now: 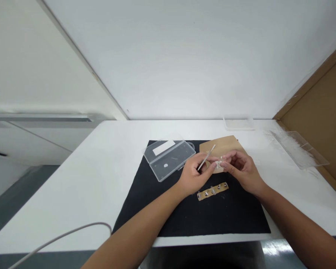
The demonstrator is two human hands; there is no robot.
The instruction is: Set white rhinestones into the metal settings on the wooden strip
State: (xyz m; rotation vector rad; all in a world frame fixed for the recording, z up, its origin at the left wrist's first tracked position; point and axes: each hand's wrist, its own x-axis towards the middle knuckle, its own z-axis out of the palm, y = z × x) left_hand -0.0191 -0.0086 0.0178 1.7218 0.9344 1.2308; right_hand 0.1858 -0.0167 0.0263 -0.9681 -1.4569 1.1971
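Note:
My left hand [194, 172] is closed, with a thin silvery stick-like tool [208, 155] slanting up out of it. Its thumb and fingertips also pinch a small whitish, partly clear piece [218, 164]. From the other side, my right hand [242, 170] pinches the same piece between thumb and fingers. Fingers cover part of the piece, so its exact kind does not show. Below the hands, a narrow tan strip [212, 191] carries several small shiny round metal parts and clear bits. Behind the hands lies a brown paper sheet or envelope [222, 146].
An opened clear plastic case [172, 161] with a white label lies left on the black mat [162, 209]. A clear tray [299, 149] of whitish strands stands right, another shallow clear tray [239, 124] at the back. A grey cable [70, 232] crosses the front left.

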